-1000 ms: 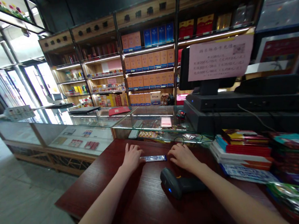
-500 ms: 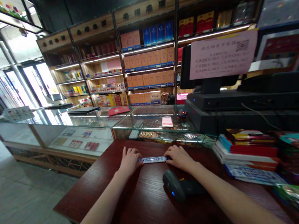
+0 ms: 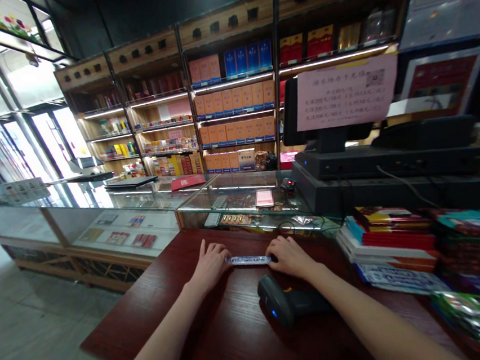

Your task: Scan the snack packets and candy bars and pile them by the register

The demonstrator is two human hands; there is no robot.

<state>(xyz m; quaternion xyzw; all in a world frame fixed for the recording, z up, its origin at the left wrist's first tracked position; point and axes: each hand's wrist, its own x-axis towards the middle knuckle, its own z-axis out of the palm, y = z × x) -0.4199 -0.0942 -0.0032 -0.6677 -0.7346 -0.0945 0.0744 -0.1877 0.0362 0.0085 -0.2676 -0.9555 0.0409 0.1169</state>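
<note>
A narrow blue-and-white wrapped bar [image 3: 249, 260] lies crosswise between my two hands, low over the brown desk [image 3: 150, 302]; I cannot tell whether it touches the wood. My left hand [image 3: 211, 265] pinches its left end, while my right hand [image 3: 288, 256] has the fingers closed on its right end. The fingertips partly cover both ends. Just this side of the bar, a black barcode scanner [image 3: 279, 300] with a blue light rests on the desk, its handle running under my right forearm.
On the right stand a stack of packaged snacks [image 3: 393, 244] and a green bag [image 3: 478, 315]. Behind them is a black checkout terminal [image 3: 348, 158] bearing a pink sign [image 3: 344, 95]. Glass display counters [image 3: 219, 190] run along the desk's far side, with lit shelves of boxes [image 3: 234, 101] beyond.
The view has shifted slightly, moving the surroundings a little left. Both hands keep their hold on the wrapped bar, which now looks tilted a bit more toward me.
</note>
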